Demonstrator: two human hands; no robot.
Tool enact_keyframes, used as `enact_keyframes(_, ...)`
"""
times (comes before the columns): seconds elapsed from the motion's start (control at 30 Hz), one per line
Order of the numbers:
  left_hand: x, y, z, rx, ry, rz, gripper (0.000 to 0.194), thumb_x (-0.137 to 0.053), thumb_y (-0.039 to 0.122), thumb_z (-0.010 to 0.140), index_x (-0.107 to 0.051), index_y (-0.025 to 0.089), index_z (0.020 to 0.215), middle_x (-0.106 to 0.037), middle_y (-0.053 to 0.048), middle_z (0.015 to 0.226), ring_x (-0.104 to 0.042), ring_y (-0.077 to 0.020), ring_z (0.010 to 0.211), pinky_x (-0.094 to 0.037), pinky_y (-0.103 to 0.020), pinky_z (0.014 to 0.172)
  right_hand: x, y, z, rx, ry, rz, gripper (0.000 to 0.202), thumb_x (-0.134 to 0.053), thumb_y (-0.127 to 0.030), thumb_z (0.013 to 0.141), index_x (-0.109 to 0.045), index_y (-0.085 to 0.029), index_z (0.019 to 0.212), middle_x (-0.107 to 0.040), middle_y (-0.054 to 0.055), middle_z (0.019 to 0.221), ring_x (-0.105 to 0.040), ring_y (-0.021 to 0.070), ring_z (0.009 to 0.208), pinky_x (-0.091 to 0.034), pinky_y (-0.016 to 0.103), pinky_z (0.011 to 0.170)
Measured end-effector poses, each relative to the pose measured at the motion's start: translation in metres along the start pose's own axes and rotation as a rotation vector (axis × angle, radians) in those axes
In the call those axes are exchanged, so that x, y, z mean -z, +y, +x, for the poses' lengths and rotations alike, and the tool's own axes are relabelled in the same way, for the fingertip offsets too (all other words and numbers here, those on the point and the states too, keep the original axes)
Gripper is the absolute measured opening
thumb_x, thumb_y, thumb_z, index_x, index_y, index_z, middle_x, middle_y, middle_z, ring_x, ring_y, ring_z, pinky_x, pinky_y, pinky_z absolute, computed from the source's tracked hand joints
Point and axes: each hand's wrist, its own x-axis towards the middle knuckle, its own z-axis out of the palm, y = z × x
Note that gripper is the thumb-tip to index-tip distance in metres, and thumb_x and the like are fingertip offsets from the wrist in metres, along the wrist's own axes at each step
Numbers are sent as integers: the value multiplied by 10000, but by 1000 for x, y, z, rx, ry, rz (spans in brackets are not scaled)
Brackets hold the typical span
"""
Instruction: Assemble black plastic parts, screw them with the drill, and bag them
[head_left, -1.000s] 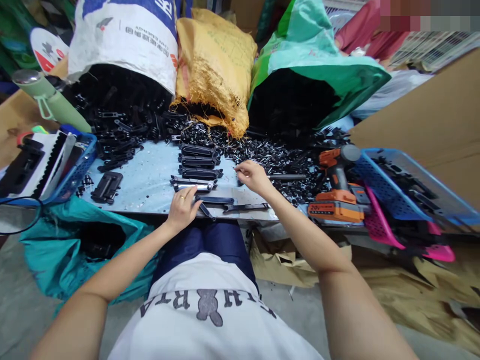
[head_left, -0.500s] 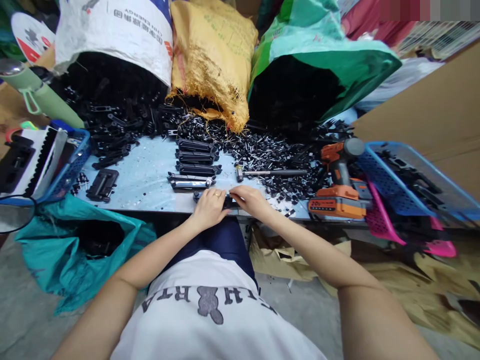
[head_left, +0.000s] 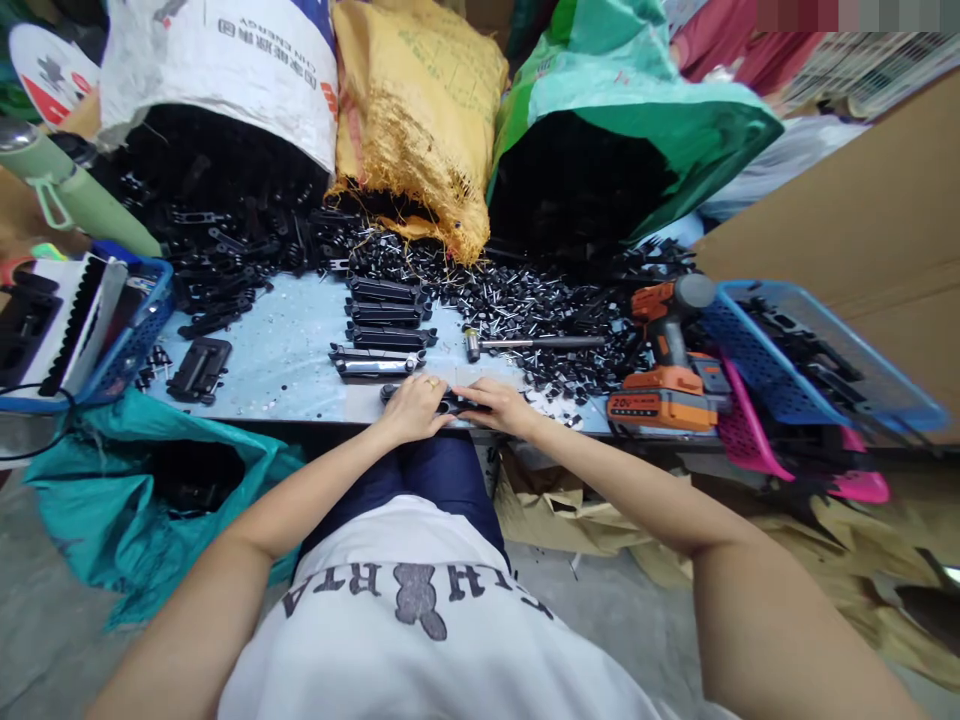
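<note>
At the table's front edge my left hand is closed over a long black plastic part, whose left end shows beside the fingers. My right hand grips the right end of the same part, its fingertips close to my left thumb. Both hands hide most of it. Just behind them lie several similar black plastic assemblies in a stacked row, the nearest with a shiny side. A hammer lies behind my right hand, its metal head toward the left.
Loose pins and small black pieces cover the table's middle and right. An orange cordless drill stands at right, near a blue basket. Open sacks, including a yellow one, line the back. A teal bag hangs at lower left.
My right hand's raised fingertips have come down and lie lower along the black part. My left hand stays on it. The whole view has shifted slightly.
</note>
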Motion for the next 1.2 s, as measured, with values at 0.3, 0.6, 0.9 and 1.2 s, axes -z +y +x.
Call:
enact_keyframes(0.3,-7,25,-51,682,31,73,404,-421,427,839,-669,122,748,-619,-119,731,-595,-234,733,-365,-320,625,-10,-77,74,-1,36,174,568,-300,-501,827,-381,-272,1341,-422,18,1319,-431,63,1177,-423,239,1027)
enact_keyframes(0.6,8,13,-52,792,-167,10,466,-368,459,871,-684,119,827,-641,-121,828,-620,-237,801,-385,-290,651,-17,-92,87,-190,-67,361,518,-211,-481,852,-365,-350,1330,-469,5,1234,-452,19,1118,-421,198,1030)
enact_keyframes(0.9,8,9,-52,731,-159,36,450,-370,431,883,-685,113,837,-643,-116,824,-616,-214,791,-373,-278,655,-20,-93,83,-209,-51,322,502,-208,-484,851,-359,-387,1320,-469,9,1207,-438,20,1115,-417,203,1018)
enact_keyframes(1.2,9,1,-69,635,-72,105,394,-414,408,872,-649,105,782,-622,-108,765,-598,-199,751,-362,-273,617,-20,-103,77,-186,-49,135,551,-205,-506,841,-390,-324,1327,-422,25,1291,-403,88,1162,-409,290,1026)
